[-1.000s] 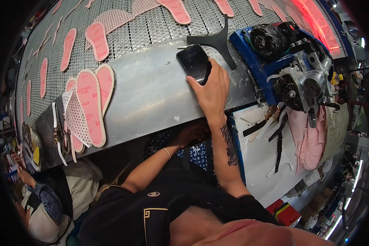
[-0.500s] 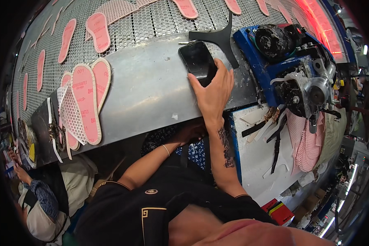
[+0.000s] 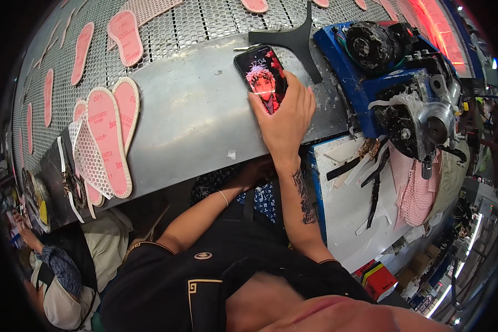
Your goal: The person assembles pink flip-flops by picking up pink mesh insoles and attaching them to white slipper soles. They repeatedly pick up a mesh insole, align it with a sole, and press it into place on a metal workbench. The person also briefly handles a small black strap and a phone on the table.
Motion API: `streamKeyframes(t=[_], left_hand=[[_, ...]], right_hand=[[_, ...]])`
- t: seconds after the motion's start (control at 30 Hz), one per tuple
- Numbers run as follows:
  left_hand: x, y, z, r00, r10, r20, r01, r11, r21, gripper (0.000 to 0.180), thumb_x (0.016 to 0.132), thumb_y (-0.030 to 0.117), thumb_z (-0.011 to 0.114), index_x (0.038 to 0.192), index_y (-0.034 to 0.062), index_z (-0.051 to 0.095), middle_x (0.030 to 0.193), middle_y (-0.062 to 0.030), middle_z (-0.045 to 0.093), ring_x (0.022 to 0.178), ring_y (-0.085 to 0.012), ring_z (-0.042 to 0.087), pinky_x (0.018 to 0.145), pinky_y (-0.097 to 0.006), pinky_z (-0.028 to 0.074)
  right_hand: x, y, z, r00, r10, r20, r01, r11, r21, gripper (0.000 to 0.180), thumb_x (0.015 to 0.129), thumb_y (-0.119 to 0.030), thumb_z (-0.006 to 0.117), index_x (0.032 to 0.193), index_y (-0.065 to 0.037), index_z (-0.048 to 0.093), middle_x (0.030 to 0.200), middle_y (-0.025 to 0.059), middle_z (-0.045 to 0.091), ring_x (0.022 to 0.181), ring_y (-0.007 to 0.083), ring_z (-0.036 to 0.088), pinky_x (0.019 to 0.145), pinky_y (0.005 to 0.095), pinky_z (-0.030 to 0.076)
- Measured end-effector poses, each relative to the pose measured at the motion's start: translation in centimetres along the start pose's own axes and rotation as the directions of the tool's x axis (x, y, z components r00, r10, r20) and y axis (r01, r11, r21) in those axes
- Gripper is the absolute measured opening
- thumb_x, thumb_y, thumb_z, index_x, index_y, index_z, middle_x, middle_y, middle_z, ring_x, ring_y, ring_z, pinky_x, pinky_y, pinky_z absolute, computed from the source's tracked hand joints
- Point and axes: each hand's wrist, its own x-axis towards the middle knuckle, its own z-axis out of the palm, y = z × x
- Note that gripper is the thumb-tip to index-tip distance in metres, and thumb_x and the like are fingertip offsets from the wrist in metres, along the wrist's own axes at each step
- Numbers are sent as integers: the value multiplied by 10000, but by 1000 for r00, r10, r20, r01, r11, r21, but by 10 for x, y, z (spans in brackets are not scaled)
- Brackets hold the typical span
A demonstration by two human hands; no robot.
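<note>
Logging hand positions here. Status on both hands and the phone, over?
Right hand holding black rectangular phone, screen lit. Left hand shadowed near grey metal worktop's edge, grasp unclear. Flat black Y-shaped piece beyond phone.

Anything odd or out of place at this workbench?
The lit phone looks out of place, gripped by the right hand at a bench with pink insoles. The blue machine also looks messy, with whitish residue.
</note>
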Motion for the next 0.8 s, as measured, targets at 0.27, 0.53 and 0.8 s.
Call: streamKeyframes(t=[0.27, 0.53, 0.8], left_hand=[[-4, -1, 8, 994, 109, 5, -109, 994, -8, 395, 919, 335, 547, 1197, 53, 556, 991, -79, 637, 855, -162, 604, 699, -285, 505], [-9, 2, 9, 994, 88, -60, -81, 990, 114, 351, 939, 274, 533, 1216, 58, 514, 1040, -73, 598, 883, -142, 580, 754, -279, 481], [2, 11, 6, 986, 94, -137, -91, 995, 28, 208, 931, 264, 560, 1048, 94, 591, 820, -14, 603, 691, -89, 562, 605, -233, 447]], right_hand=[[2, 2, -1, 999, 46, -13, -45, 998, 33, 716, 689, -318, 790, 1246, -5, 467, 1138, 173, 565, 1122, 343, 496, 1098, 468, 243], [0, -5, -4, 999, 36, 16, -36, 999, 18, 837, 687, -351, 793, 1324, 7, 385, 1181, 155, 529, 1140, 298, 477, 1104, 525, 194], [-31, 3, -51, 972, -183, -150, 229, 891, 393, 561, 767, -154, 694, 1277, -41, 488, 1319, 142, 468, 1268, 320, 414, 1053, 438, 336]])
